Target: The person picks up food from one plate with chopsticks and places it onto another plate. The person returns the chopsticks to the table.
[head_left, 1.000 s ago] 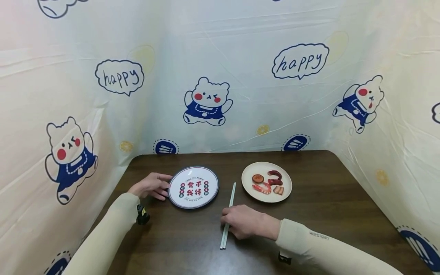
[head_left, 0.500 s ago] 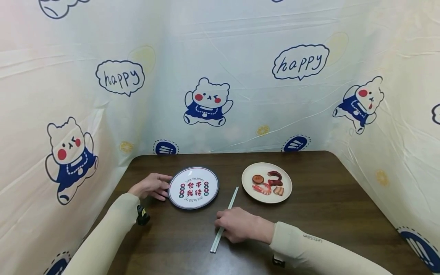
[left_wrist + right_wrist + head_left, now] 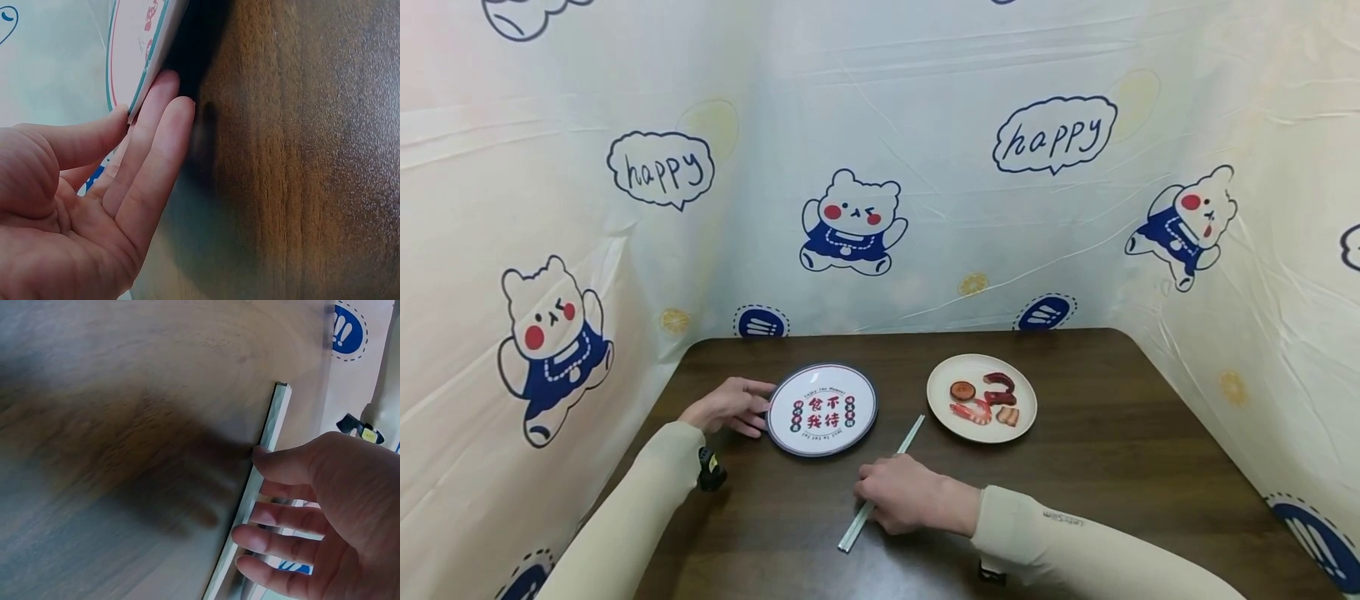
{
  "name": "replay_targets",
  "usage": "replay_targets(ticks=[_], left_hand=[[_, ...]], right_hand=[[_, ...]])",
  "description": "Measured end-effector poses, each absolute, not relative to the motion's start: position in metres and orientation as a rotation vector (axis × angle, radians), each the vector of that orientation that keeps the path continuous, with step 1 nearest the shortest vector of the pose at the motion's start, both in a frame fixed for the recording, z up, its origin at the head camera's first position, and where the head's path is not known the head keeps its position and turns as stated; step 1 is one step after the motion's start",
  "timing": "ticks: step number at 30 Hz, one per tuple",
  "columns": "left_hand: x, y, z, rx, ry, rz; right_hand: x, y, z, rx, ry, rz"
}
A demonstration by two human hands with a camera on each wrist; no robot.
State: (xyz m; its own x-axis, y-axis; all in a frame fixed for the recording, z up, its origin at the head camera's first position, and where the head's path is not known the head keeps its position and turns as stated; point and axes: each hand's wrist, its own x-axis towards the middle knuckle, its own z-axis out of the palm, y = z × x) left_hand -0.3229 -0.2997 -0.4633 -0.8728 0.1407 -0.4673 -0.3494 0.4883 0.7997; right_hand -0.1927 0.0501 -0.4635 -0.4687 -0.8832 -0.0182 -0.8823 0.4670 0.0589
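My left hand pinches the left edge of a white, blue-rimmed plate with red characters. In the left wrist view, the thumb lies on the rim while fingers reach under it. My right hand grips a pair of pale green chopsticks at their middle, low over the table in front of the plates. The right wrist view has the thumb and fingertips along the chopsticks. They slant from near left to far right, their far tips close to a cream plate.
On the cream plate lie a shrimp, a round brown slice, a dark red curled piece and other small food pieces. The brown table is enclosed by a pale curtain printed with bears.
My right hand has slid left and slightly nearer with the chopsticks, which have turned from almost upright in view to a stronger slant. My left hand and both plates stay put.
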Motion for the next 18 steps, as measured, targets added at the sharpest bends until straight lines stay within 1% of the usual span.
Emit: replay_targets(ticks=[11,18], left_hand=[[-0.321,-0.299,-0.463,-0.169,2.267,1.367],[-0.321,-0.298,-0.463,-0.174,2.269,1.367]], right_hand=[[-0.187,0.039,-0.469,1.596,-2.678,-0.058],[-0.187,0.037,-0.469,1.625,-2.657,-0.127]])
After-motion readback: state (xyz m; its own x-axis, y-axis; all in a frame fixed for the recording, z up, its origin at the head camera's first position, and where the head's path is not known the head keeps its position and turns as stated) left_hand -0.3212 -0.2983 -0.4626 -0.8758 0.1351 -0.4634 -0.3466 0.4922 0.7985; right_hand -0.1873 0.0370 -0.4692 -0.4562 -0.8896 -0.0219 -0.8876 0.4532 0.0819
